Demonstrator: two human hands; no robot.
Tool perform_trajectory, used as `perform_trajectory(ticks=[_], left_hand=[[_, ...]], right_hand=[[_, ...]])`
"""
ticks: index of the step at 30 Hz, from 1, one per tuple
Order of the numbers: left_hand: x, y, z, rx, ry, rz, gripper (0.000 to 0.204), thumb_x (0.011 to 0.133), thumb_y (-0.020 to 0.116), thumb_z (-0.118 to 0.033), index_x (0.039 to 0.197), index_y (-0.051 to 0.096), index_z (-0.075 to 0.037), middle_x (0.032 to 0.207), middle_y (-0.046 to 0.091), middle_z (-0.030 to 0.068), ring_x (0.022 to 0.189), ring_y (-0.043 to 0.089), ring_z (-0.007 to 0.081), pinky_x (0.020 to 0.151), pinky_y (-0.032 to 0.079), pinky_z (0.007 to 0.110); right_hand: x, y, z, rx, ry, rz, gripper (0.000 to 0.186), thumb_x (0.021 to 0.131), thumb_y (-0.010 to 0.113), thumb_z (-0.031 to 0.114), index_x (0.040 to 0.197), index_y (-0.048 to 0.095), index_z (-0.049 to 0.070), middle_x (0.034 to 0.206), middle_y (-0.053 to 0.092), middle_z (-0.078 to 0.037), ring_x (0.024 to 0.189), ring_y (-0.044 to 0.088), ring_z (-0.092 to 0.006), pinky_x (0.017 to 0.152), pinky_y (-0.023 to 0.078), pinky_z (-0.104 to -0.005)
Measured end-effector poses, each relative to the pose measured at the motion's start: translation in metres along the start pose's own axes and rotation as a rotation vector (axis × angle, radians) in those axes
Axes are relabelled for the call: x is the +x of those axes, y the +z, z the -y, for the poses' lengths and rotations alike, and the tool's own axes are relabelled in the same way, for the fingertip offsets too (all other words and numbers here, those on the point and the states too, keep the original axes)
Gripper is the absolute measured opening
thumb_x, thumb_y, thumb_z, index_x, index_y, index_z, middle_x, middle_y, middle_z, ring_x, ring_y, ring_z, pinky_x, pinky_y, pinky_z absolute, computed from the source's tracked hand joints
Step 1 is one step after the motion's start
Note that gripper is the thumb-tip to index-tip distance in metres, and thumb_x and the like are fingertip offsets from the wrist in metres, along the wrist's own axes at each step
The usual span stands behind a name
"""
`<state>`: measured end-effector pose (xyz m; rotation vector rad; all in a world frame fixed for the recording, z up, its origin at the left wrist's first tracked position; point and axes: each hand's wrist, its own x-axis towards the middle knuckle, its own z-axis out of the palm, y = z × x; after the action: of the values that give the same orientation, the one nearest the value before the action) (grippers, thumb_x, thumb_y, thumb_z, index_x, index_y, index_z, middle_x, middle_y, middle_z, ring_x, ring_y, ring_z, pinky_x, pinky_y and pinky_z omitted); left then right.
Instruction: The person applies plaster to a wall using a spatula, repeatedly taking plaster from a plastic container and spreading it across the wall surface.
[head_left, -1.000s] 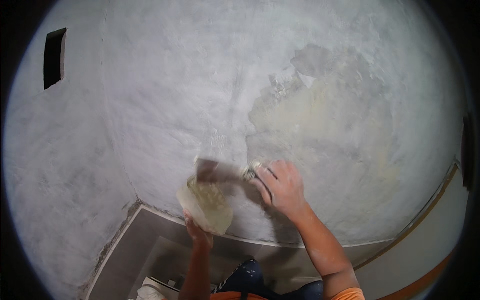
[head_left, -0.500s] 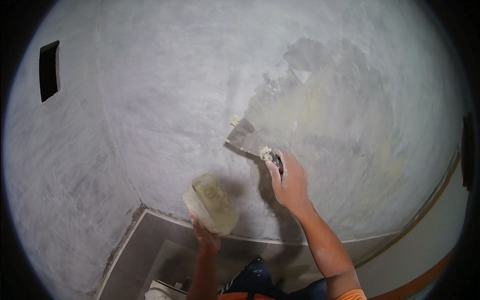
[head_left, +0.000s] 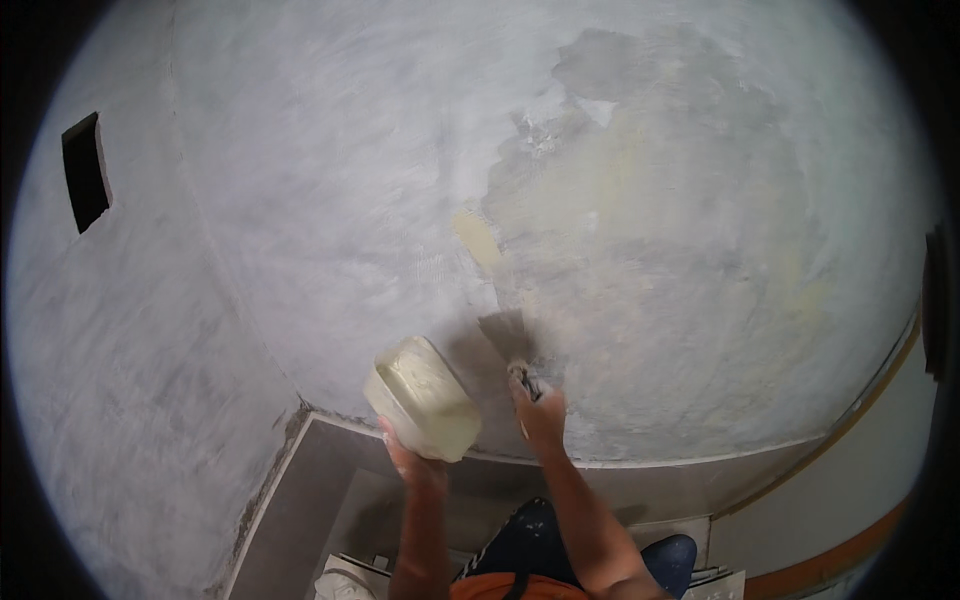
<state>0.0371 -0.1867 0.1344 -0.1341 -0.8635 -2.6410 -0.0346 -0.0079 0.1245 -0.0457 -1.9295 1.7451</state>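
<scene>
My left hand [head_left: 412, 463] grips the lower end of a cream plastic tub [head_left: 455, 425], tilted with its open side toward the wall; pale filler coats its inside. In my right hand [head_left: 542, 412] is a putty knife [head_left: 503, 332], its wide blade pointing up and away, just right of the tub. Whether the blade touches the wall I cannot tell. Above the blade, a pale yellow smear of filler [head_left: 477, 238] lies on the grey plastered wall [head_left: 330, 180], at the left edge of a darker patch [head_left: 680, 170].
A dark rectangular opening [head_left: 87, 175] pierces the left wall. Below the plaster runs a grey tiled strip [head_left: 300, 500] with a light edge. At the right stands a pale panel with orange-brown trim [head_left: 830, 560]. A white bundle [head_left: 345, 580] sits below, beside my legs.
My right hand and the putty knife have moved down and left, nearer the tub. The lump of filler on the wall is now a flattened streak. The tub has tipped slightly.
</scene>
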Motion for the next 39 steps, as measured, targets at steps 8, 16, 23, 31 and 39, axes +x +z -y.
perform_trajectory(ticks=[8, 16, 23, 31, 39], left_hand=[[0.004, -0.002, -0.001, -0.011, 0.002, -0.049, 0.066, 0.108, 0.032, -0.054, 0.154, 0.031, -0.006, 0.145, 0.049, 0.0162, 0.128, 0.056, 0.0330, 0.102, 0.053, 0.049], [-0.005, 0.001, -0.012, 0.037, -0.025, -0.095, 0.064, 0.108, 0.030, -0.054, 0.155, 0.030, -0.010, 0.151, 0.043, 0.0129, 0.134, 0.050, 0.0332, 0.107, 0.048, 0.049], [0.001, -0.004, -0.008, 0.043, 0.104, -0.186, 0.063, 0.108, 0.032, -0.051, 0.153, 0.035, -0.008, 0.147, 0.049, 0.0131, 0.130, 0.055, 0.0320, 0.104, 0.051, 0.049], [0.009, -0.042, 0.004, 0.123, 0.240, -0.087, 0.057, 0.109, 0.034, -0.047, 0.151, 0.038, -0.008, 0.144, 0.051, 0.0122, 0.127, 0.057, 0.0305, 0.104, 0.052, 0.047], [0.003, -0.011, -0.005, -0.015, 0.191, -0.224, 0.054, 0.110, 0.036, -0.044, 0.147, 0.042, -0.006, 0.142, 0.052, 0.0127, 0.123, 0.060, 0.0299, 0.100, 0.055, 0.045]], right_hand=[[-0.007, -0.011, 0.086, 0.087, -0.094, 0.031, 0.026, 0.094, 0.069, 0.026, 0.095, 0.067, -0.001, 0.072, 0.061, 0.000, 0.064, 0.052, -0.0074, 0.057, 0.042, -0.0281], [0.049, 0.028, 0.167, 0.349, 0.041, 0.393, 0.019, 0.098, 0.065, 0.021, 0.096, 0.063, 0.002, 0.075, 0.060, -0.001, 0.061, 0.053, -0.0085, 0.052, 0.042, -0.0253], [-0.019, 0.003, -0.005, 0.213, 0.358, 0.159, 0.024, 0.094, 0.073, 0.024, 0.096, 0.070, 0.001, 0.077, 0.061, 0.000, 0.065, 0.052, -0.0069, 0.052, 0.039, -0.0254], [-0.032, 0.006, 0.011, -0.012, -0.014, 0.113, 0.041, 0.094, 0.070, 0.035, 0.087, 0.067, -0.006, 0.064, 0.054, -0.007, 0.059, 0.050, -0.0140, 0.056, 0.042, -0.0366], [0.047, 0.032, 0.025, 0.325, 0.349, 0.222, 0.042, 0.091, 0.078, 0.037, 0.071, 0.066, 0.003, 0.064, 0.057, 0.002, 0.058, 0.047, -0.0102, 0.053, 0.038, -0.0317]])
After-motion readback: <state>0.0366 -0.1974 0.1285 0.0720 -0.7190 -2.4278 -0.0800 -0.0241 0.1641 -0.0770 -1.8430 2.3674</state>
